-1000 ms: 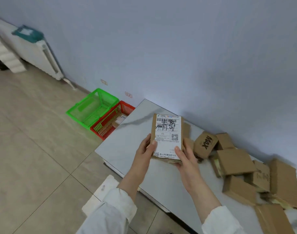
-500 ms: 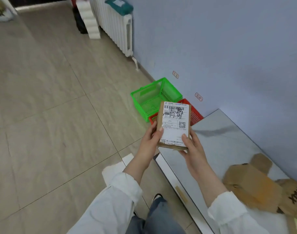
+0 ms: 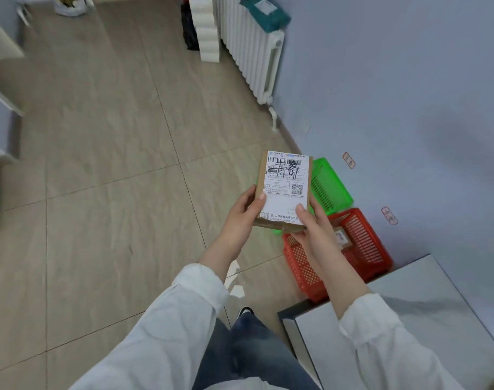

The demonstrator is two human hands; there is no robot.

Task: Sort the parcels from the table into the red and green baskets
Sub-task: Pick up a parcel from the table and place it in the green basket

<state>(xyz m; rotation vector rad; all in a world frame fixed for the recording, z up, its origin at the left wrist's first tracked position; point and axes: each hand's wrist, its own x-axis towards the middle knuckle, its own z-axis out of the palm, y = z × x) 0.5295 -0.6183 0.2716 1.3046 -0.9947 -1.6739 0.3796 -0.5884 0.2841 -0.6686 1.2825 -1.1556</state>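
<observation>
Parcel (image 3: pixel 283 190) before far basket (image 3: pixel 328 192); near basket (image 3: pixel 363 240) btwn it & table (image 3: pixel 408 305).

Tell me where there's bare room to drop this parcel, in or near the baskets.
In the green basket, the floor showing right of the held parcel is bare. In the red basket, a small parcel lies mid-floor, bare mesh on its wall side; the right hand hides the rest. The table corner by the red basket is bare.
</observation>
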